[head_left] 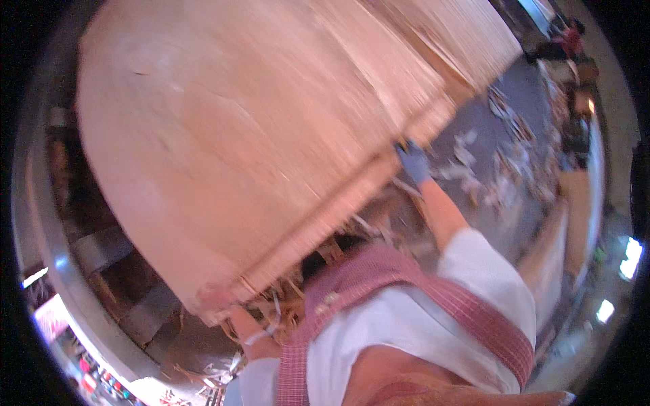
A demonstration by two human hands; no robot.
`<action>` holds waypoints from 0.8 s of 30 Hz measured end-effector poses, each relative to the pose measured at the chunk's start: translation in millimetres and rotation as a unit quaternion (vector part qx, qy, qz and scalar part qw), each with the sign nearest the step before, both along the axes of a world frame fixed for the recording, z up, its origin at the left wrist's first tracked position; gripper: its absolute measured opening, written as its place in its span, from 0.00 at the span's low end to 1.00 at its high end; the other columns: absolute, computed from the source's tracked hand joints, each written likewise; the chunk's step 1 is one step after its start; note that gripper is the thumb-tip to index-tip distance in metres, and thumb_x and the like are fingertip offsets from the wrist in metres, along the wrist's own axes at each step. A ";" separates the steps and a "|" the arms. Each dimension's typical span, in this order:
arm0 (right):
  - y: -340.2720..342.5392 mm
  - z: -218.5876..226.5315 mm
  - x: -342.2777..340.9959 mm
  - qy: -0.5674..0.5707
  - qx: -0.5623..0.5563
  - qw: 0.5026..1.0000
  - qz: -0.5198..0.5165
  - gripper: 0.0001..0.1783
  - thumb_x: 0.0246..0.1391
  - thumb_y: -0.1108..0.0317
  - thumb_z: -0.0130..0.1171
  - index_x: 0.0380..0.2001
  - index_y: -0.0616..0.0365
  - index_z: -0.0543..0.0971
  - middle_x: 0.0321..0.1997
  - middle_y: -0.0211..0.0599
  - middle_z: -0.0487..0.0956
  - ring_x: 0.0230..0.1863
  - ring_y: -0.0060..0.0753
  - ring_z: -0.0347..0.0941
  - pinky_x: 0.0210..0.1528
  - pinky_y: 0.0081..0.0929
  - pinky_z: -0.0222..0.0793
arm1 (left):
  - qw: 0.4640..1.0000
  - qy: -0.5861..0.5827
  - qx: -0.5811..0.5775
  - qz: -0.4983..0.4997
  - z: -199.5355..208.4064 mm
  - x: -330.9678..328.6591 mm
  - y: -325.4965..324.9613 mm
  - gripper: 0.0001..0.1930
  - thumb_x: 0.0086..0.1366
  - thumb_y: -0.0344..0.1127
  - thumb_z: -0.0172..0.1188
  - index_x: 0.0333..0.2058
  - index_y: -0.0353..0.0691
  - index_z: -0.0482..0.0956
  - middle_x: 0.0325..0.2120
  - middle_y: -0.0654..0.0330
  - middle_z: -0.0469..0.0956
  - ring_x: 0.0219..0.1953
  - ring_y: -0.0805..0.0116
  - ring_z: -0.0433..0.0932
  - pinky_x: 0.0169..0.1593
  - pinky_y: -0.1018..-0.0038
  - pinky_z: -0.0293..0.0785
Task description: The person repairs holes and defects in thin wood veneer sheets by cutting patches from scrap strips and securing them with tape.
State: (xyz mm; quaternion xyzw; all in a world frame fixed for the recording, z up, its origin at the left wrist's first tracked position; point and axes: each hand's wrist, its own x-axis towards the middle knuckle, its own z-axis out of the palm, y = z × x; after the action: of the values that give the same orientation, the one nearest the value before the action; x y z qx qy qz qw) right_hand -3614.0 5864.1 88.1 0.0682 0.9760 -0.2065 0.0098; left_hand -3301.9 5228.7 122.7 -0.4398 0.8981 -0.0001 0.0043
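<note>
A large, thin, pale-tan wood veneer sheet [223, 149] spreads out in front of me, with its near edge running slantwise between my hands. At the near left corner, my left hand [220, 296] is bare and closed over the edge; motion blurs its fingers. My right hand [413, 161], in a blue-grey glove, grips the same edge farther right, its fingertips over the top of the wood. The undersides of both grips are hidden by the sheet.
More pale sheets [467, 40] reach to the far right. Veneer scraps [501, 169] litter the dark floor on the right, and strips [288, 298] lie by my waist. Another person [570, 40] is at the far right. A curved metal rail [68, 264] runs along the left.
</note>
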 end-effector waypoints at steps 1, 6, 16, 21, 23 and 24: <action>18.3 -8.7 7.8 -0.033 -0.078 0.995 -0.054 0.26 0.55 0.44 0.55 0.45 0.55 0.77 0.43 0.49 0.79 0.43 0.51 0.76 0.46 0.43 0.69 | 0.998 -0.004 -0.031 -0.049 17.6 -27.8 25.5 0.30 0.61 0.45 0.54 0.58 0.35 0.64 0.54 0.46 0.69 0.56 0.49 0.68 0.58 0.58 0.64; 78.5 16.0 65.1 0.011 -0.027 0.983 -0.179 0.21 0.53 0.54 0.59 0.41 0.61 0.79 0.32 0.55 0.79 0.33 0.50 0.77 0.36 0.39 0.70 | 0.992 -0.012 0.102 -0.074 29.2 -93.6 76.3 0.36 0.62 0.54 0.53 0.63 0.38 0.58 0.60 0.43 0.61 0.63 0.48 0.60 0.63 0.52 0.55; 176.7 50.5 52.7 0.106 0.060 0.991 -0.061 0.18 0.56 0.53 0.58 0.37 0.58 0.78 0.30 0.54 0.79 0.33 0.55 0.77 0.34 0.43 0.71 | 0.989 0.021 0.043 -0.142 32.0 -204.1 57.5 0.42 0.58 0.59 0.57 0.62 0.34 0.59 0.58 0.42 0.65 0.62 0.49 0.62 0.64 0.56 0.56; -34.2 64.5 -85.1 -0.051 -0.028 0.997 -0.051 0.27 0.58 0.41 0.48 0.35 0.56 0.78 0.35 0.54 0.80 0.39 0.58 0.76 0.39 0.48 0.71 | 0.981 0.077 0.088 -0.152 44.5 -369.9 77.8 0.46 0.53 0.65 0.59 0.61 0.34 0.62 0.63 0.45 0.59 0.64 0.49 0.58 0.64 0.55 0.55; -49.4 34.9 -104.1 -0.029 0.046 0.998 -0.033 0.27 0.58 0.42 0.48 0.38 0.57 0.77 0.35 0.55 0.79 0.39 0.58 0.76 0.41 0.48 0.71 | 0.985 0.075 0.078 -0.132 54.5 -417.1 96.0 0.46 0.52 0.65 0.60 0.59 0.34 0.64 0.62 0.47 0.60 0.64 0.51 0.58 0.63 0.54 0.56; -61.0 19.9 -110.4 -0.021 0.079 0.997 -0.014 0.27 0.58 0.42 0.48 0.39 0.57 0.76 0.35 0.56 0.79 0.39 0.58 0.76 0.41 0.47 0.71 | 0.988 0.091 0.060 -0.106 49.7 -430.7 94.2 0.45 0.51 0.65 0.60 0.58 0.35 0.66 0.61 0.48 0.62 0.64 0.52 0.58 0.62 0.54 0.56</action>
State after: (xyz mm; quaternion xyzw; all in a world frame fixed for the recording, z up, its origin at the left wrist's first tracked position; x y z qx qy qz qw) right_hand -3724.4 5803.1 108.0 0.0867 0.9878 -0.1275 0.0222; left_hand -3732.6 5322.9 172.4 -0.3391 0.9348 0.0930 -0.0513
